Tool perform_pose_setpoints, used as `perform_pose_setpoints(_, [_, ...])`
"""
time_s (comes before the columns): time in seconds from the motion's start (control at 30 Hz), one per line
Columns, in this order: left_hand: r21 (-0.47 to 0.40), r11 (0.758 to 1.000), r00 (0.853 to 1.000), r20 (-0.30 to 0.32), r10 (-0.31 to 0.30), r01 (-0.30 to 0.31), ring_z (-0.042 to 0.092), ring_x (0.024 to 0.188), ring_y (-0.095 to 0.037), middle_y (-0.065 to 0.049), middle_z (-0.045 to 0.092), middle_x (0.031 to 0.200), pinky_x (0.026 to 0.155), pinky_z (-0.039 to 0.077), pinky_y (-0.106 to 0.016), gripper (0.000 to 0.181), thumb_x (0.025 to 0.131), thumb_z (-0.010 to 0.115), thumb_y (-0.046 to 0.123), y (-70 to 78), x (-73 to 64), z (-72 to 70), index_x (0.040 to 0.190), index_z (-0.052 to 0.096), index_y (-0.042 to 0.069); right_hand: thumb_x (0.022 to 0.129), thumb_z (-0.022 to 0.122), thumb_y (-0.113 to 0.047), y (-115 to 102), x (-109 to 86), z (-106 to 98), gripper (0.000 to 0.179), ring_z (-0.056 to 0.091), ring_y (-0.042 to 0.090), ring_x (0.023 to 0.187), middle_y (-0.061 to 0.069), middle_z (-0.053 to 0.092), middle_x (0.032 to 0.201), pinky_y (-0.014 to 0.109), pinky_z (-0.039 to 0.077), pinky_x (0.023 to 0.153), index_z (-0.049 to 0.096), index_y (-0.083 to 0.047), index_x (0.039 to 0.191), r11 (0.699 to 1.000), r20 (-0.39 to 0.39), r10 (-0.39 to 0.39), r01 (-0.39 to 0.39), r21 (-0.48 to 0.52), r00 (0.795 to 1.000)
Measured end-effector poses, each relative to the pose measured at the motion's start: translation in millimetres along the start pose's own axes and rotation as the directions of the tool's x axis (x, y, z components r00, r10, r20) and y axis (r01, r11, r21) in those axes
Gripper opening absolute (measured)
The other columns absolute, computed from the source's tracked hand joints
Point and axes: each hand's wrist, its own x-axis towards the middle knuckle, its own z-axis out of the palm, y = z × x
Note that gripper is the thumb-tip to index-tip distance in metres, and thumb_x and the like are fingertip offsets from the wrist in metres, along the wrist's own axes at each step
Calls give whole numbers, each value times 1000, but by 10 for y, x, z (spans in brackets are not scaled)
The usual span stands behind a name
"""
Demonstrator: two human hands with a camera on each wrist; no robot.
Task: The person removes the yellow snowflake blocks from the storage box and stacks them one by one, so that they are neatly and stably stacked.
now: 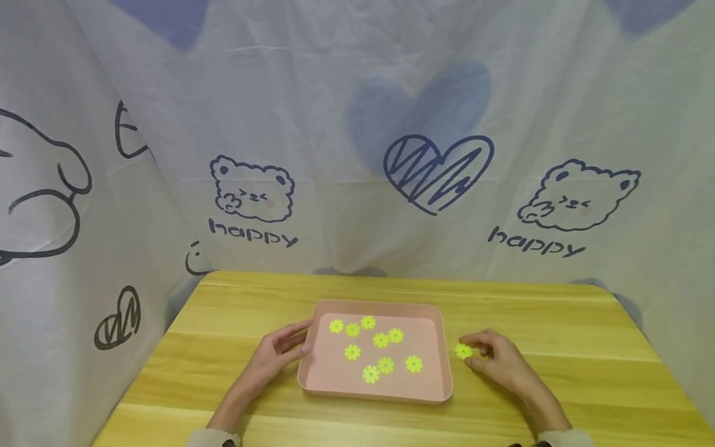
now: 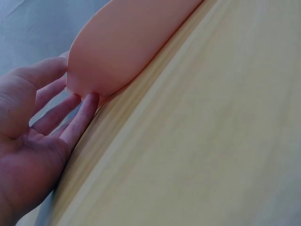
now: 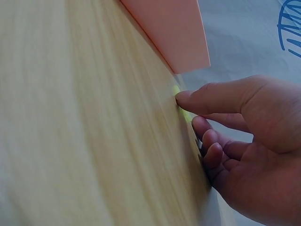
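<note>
A shallow pink tray (image 1: pixel 335 386) lies on the table with several yellow-green notched plastic discs (image 1: pixel 414 364) spread over its floor. My left hand (image 1: pixel 279 349) rests against the tray's left end, its fingers fairly straight. In the left wrist view, the fingertips (image 2: pixel 92 98) touch the tray's outer wall (image 2: pixel 113 47). Just right of the tray, my right hand (image 1: pixel 499 360) pinches a single notched disc (image 1: pixel 463 351) between thumb and forefinger, low over the tabletop. From the right wrist, that disc (image 3: pixel 177 89) shows only as a thin bright edge, mostly covered by the fingers.
The wooden table (image 1: pixel 581 354) extends to both sides of the tray. Behind it hangs a pale cloth (image 1: pixel 335 124) printed with hearts and bears, and more cloth encloses the left and right sides.
</note>
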Motion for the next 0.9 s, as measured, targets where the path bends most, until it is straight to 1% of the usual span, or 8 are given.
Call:
perform_pose_setpoints(0.1, [-3,1000,1000,1,0,0,42,143,-39,-19,45,156,107,48,-30,56,98,70,6,10,-2,2,149,50,0,84,81,0,-8,-1,-8,34,51,17,85,8,65,104,24,47,69,73,2,117,1000,-6,-4,4,8,1000])
perform_pose_setpoints(0.33, [2,1000,1000,-2,-11,11,44,143,-38,-18,47,155,106,49,-29,55,98,70,8,9,-3,4,150,50,2,84,80,2,3,-8,0,34,54,16,86,13,69,108,23,48,71,71,3,117,994,-43,11,-6,110,999])
perform_pose_setpoints(0.43, [6,1000,1000,-2,-16,16,43,143,-37,-18,47,155,106,49,-29,55,99,70,8,9,-4,0,150,50,2,86,76,3,-18,-1,6,31,59,14,84,14,70,107,23,52,72,71,3,117,990,-74,-7,18,141,997])
perform_pose_setpoints(0.57, [6,1000,1000,-9,-21,21,44,143,-37,-18,48,154,106,49,-29,55,99,70,8,8,-13,2,150,51,2,92,73,-1,-128,-1,12,29,64,15,90,12,70,108,25,56,77,69,0,121,990,-96,-14,28,141,995])
perform_pose_setpoints(0.67, [3,1000,1000,-13,-19,19,45,142,-37,-18,49,153,106,49,-29,55,98,70,8,14,-8,8,149,51,2,95,73,-4,-241,-2,13,28,64,16,95,12,70,110,26,57,80,69,-2,122,990,-104,-23,37,138,994])
perform_pose_setpoints(0.77, [-2,1000,1000,-11,-17,17,45,142,-37,-18,49,153,106,49,-30,54,98,69,7,15,-2,11,149,51,2,94,73,-2,-321,-4,37,27,64,16,94,16,69,109,26,58,80,68,0,121,984,-123,-61,81,161,990])
perform_pose_setpoints(0.9, [-6,1000,1000,-8,-14,14,45,142,-38,-19,48,154,105,50,-30,55,98,69,6,13,-4,10,149,50,1,92,74,2,-411,-12,97,27,65,14,92,16,69,107,26,60,79,69,-1,118,974,-147,-129,153,168,981])
